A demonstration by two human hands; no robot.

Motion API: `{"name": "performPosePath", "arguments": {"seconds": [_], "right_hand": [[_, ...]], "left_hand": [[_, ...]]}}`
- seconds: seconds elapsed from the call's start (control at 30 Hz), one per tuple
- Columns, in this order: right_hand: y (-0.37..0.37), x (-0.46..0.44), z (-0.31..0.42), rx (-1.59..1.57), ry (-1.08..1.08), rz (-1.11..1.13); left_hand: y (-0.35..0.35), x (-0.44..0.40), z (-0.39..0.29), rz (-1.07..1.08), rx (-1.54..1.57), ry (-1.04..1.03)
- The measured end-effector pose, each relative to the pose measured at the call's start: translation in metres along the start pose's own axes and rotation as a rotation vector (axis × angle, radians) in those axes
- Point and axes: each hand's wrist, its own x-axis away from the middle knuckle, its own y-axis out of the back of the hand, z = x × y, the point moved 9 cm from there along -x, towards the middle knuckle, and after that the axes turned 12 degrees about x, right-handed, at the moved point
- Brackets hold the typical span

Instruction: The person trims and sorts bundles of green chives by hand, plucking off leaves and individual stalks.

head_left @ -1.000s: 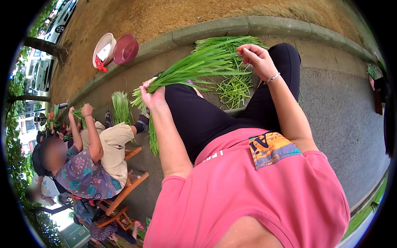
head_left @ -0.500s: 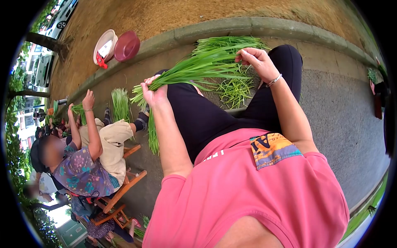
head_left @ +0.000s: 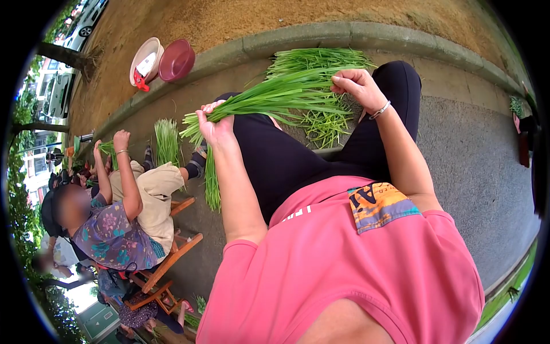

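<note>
A bunch of long, flat green garlic chives [head_left: 275, 97] lies across my lap, pale stem ends to the left. My left hand [head_left: 216, 127] is closed around it near those ends, above my knee. At the leafy end, my right hand [head_left: 362, 90] is pinched at the tips of the leaves; what exactly sits between the fingertips is partly hidden. Beyond the bunch is a pile of garlic chives [head_left: 321, 60] on the ground by the kerb. Loose green trimmings [head_left: 326, 127] lie between my legs. More chives [head_left: 212, 183] rest beside my left leg.
A concrete kerb [head_left: 298, 39] runs along the front. Past it stand a pink basin [head_left: 150, 49] with a red-handled item and a dark red basin [head_left: 176, 61]. To the left, a seated co-worker [head_left: 114, 229] handles greens near a wooden stool [head_left: 172, 261] and an upright bundle [head_left: 167, 140].
My right hand has shifted slightly right, its fingers curling more closely at the leaf tips. The left hand keeps its hold on the bunch. The co-worker's raised hand is a little lower.
</note>
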Motion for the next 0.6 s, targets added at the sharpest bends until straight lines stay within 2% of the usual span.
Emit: {"name": "performPosePath", "arguments": {"seconds": [0.03, 0.1, 0.13, 0.2, 0.23, 0.33, 0.43, 0.5, 0.57, 0.6], "right_hand": [[-0.002, 0.000, -0.002, 0.000, -0.001, 0.000], [0.008, 0.000, -0.014, 0.034, -0.078, -0.203], [0.004, -0.001, -0.018, 0.034, -0.078, -0.203], [0.014, 0.002, -0.026, 0.110, -0.123, -0.390], [0.012, 0.001, -0.027, 0.110, -0.124, -0.391], [0.019, 0.010, -0.036, -0.100, -0.268, -0.603], [0.051, 0.015, -0.060, -0.144, -0.275, -0.708], [0.061, 0.017, -0.062, -0.125, -0.259, -0.669], [0.055, 0.017, -0.063, -0.023, -0.362, -0.507], [0.053, 0.014, -0.071, 0.120, -0.342, -0.425]], "left_hand": [[-0.001, 0.000, 0.000, 0.015, -0.005, -0.004], [0.002, 0.000, -0.001, -0.020, -0.022, -0.019], [0.005, 0.001, -0.001, -0.054, -0.039, -0.034], [0.003, 0.003, 0.003, -0.051, -0.019, -0.016], [0.003, 0.004, 0.006, -0.049, 0.002, 0.001], [0.001, 0.004, 0.008, -0.021, -0.049, -0.013], [-0.001, 0.002, 0.003, 0.003, 0.020, -0.010], [-0.001, 0.002, 0.001, 0.007, 0.007, -0.013], [0.000, 0.004, 0.002, -0.015, 0.017, -0.010], [0.000, 0.004, 0.001, -0.016, 0.015, -0.010]]}}
